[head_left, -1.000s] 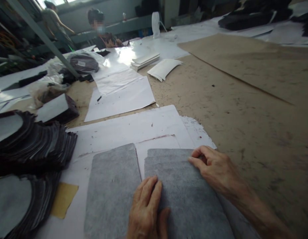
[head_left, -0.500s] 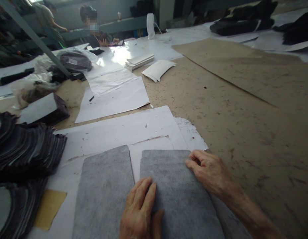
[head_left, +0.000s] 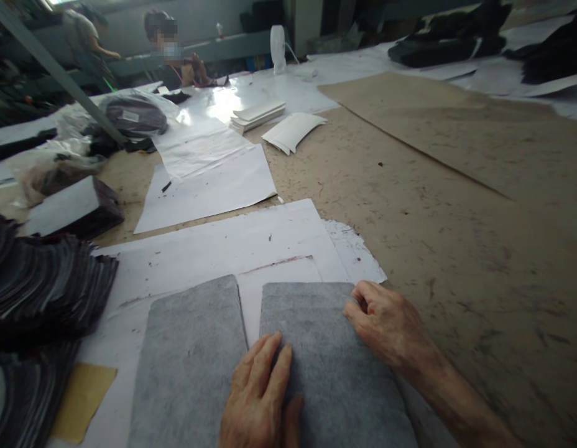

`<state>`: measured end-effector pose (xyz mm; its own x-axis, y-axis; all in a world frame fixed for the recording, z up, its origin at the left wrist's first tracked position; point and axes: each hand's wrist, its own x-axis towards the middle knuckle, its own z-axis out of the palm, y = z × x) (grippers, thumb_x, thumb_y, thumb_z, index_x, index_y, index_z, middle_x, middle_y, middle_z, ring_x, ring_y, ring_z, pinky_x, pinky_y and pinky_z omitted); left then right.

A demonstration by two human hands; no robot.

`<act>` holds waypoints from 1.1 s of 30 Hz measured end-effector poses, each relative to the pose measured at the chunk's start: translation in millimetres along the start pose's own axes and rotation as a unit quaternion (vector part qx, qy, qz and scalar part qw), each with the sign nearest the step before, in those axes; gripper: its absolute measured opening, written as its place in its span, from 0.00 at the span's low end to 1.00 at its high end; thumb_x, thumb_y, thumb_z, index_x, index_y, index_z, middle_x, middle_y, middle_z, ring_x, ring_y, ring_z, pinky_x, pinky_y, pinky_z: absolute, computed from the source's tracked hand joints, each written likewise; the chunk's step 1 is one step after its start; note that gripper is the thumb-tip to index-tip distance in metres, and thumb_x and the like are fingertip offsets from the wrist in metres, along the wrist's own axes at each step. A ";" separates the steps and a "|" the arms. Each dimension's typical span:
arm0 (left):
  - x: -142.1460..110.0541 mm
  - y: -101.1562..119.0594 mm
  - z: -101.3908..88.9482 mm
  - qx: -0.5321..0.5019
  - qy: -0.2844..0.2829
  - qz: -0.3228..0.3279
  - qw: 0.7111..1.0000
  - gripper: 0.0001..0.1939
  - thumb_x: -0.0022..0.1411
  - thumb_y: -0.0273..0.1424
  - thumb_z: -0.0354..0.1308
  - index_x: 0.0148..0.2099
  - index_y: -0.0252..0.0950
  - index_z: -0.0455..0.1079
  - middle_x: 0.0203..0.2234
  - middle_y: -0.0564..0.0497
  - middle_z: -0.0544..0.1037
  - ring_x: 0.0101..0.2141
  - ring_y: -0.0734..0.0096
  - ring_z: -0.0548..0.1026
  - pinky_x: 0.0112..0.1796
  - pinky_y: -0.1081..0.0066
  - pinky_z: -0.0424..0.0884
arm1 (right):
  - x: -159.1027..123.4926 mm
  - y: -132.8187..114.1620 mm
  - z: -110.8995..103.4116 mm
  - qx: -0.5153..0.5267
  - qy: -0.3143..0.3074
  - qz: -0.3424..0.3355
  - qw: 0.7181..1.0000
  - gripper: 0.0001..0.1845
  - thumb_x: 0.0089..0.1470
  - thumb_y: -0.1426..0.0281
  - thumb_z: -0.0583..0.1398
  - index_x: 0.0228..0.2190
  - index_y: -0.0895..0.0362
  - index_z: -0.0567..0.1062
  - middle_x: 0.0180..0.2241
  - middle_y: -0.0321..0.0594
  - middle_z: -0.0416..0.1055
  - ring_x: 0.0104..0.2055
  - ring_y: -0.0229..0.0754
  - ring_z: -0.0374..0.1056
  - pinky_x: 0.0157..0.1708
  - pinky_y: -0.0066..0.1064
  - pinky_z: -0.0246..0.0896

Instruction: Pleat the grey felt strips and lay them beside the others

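Note:
Two grey cut fabric pieces lie side by side on white paper, a narrow gap between them. My left hand (head_left: 260, 395) rests on the left edge of the right grey fabric piece (head_left: 316, 348), fingers stretched out and thumb spread to the side. At the upper right corner of that same piece, my right hand (head_left: 379, 320) has thumb and forefinger pinched on its edge. The left grey fabric piece (head_left: 186, 354) lies flat beside my left hand. The lower ends of both pieces run out of view.
Tall stacks of dark cut fabric (head_left: 50, 286) stand on the left, near a yellowish card (head_left: 83, 398). White paper sheets (head_left: 209, 193) and white cut pieces (head_left: 293, 130) lie farther back on the brown-covered table (head_left: 433, 230). A masked person (head_left: 170, 62) sits at the far side.
The view has shifted slightly, so most things sit a little farther left. My hands keep nearly the same places on the fabric. The far person's hands have moved a little.

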<state>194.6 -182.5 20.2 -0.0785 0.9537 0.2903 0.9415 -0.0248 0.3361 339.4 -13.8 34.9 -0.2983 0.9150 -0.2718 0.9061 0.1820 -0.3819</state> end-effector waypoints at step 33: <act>-2.3 4.5 -7.2 0.080 -0.073 0.040 0.993 0.24 0.59 0.22 0.46 0.58 0.28 0.58 0.58 0.41 0.62 0.59 0.57 0.57 0.51 0.57 0.68 | -34.7 14.7 -1.5 0.122 -0.019 0.032 0.992 0.08 0.44 0.62 0.58 0.25 0.54 0.68 0.21 0.33 0.66 0.24 0.39 0.62 0.25 0.30 0.54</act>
<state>196.7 -187.0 27.4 0.0368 0.9841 0.1736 0.9838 -0.0662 0.1669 363.6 -42.4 40.1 -0.2582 0.9070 -0.3328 0.8252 0.0279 -0.5642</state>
